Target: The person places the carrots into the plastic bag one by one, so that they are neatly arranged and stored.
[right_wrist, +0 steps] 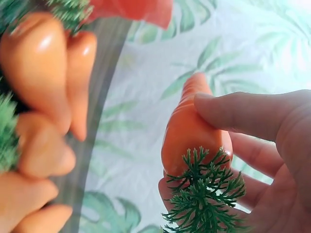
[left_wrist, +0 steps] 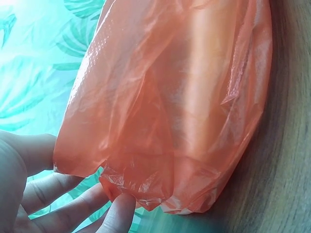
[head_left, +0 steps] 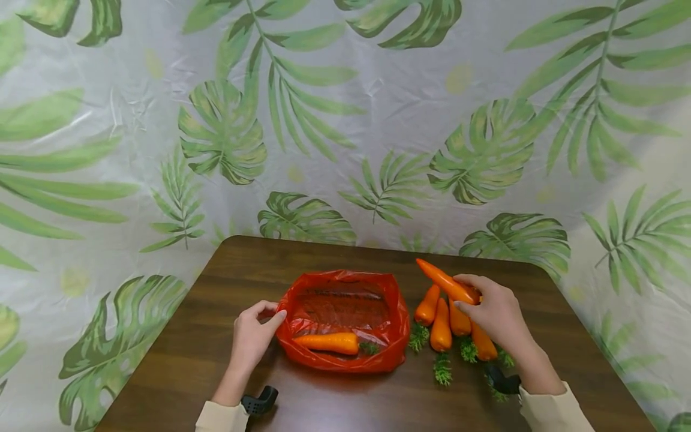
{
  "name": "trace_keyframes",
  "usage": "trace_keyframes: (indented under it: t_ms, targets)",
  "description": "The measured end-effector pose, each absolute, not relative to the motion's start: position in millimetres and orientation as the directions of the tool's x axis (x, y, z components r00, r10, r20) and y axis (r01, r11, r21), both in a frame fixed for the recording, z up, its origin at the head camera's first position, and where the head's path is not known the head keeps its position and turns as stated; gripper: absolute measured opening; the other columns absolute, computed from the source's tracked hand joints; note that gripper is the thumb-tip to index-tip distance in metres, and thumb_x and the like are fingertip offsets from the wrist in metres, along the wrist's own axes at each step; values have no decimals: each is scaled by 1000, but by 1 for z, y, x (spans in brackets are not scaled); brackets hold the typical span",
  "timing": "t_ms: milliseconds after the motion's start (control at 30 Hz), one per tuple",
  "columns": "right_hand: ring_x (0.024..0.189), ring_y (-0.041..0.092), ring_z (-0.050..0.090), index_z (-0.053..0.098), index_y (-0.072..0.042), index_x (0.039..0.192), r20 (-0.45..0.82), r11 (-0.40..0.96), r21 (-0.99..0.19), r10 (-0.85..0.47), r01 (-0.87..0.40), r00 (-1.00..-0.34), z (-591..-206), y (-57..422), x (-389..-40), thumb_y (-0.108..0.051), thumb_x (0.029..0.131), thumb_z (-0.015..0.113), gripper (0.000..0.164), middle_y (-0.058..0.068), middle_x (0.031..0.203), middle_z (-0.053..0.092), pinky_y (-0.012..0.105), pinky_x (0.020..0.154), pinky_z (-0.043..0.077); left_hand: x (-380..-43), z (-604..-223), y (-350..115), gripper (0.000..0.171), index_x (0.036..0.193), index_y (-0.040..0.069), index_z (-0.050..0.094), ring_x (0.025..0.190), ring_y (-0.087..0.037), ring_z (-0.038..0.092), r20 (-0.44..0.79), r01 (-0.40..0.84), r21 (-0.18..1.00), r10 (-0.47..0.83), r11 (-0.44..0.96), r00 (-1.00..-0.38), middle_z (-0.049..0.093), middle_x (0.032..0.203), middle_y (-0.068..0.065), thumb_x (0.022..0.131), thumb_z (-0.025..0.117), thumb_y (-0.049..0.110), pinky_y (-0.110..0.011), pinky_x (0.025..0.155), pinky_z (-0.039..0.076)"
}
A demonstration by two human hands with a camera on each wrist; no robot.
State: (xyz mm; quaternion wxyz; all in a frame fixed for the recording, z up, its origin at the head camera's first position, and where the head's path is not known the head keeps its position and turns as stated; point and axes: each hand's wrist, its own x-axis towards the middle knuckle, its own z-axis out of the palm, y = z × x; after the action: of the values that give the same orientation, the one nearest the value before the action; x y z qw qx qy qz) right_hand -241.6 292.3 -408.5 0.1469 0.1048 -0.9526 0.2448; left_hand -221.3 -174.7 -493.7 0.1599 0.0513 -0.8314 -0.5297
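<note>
A red plastic bag [head_left: 402, 336] lies with its mouth spread wide on the table, and one carrot [head_left: 329, 342] with a green top rests inside it. At the bag's left edge my left hand [head_left: 255, 330] pinches the rim between thumb and fingers; the left wrist view shows the thin film [left_wrist: 131, 121] at the fingertips. My right hand [head_left: 499, 309] grips another carrot [head_left: 442, 279] above the pile, its tip pointing up and to the left. In the right wrist view, thumb and fingers wrap this carrot [right_wrist: 192, 131], and its leafy green top [right_wrist: 204, 194] hangs toward the wrist.
Several more carrots [head_left: 441, 327] with green tops lie on the table right of the bag, beneath my right hand. The brown wooden table [head_left: 232, 270] has rounded far corners. A leaf-patterned sheet [head_left: 378, 108] hangs behind it.
</note>
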Motion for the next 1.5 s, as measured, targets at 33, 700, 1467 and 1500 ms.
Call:
trace_keyframes:
  t_ms: [33,700,1467,1500]
  targets:
    - [75,23,57,67,-16,129,329,854,-439,-136,-278,-935,-407,288,-244,-17,82,84,50,12,112,69,35,60,45,-221,-494,-175,12,97,13,76,100,-27,67,211,83,896,-255,436,-944,73,103,-7,90,78,23,-42,83,59]
    - [78,17,58,68,-19,127,248,782,-482,-310,-395,-918,-383,213,-254,-18,82,85,48,2,111,67,35,67,51,-219,-493,-175,12,97,13,76,102,-27,66,194,62,895,-261,442,-946,73,105,-8,90,77,23,-43,85,58]
    - [93,16,63,71,-22,123,149,780,-344,-504,-523,-850,-365,144,-269,-16,79,87,47,-3,121,67,34,73,53,-221,-493,-172,11,95,14,76,99,-28,67,233,84,880,-272,467,-934,74,101,-7,89,78,23,-46,85,58]
    - [92,16,63,71,-22,123,141,778,-345,-509,-524,-849,-365,142,-271,-16,79,87,47,-3,120,68,34,73,53,-221,-493,-172,10,95,14,76,99,-28,67,230,81,882,-275,465,-934,74,100,-6,89,78,22,-45,85,58]
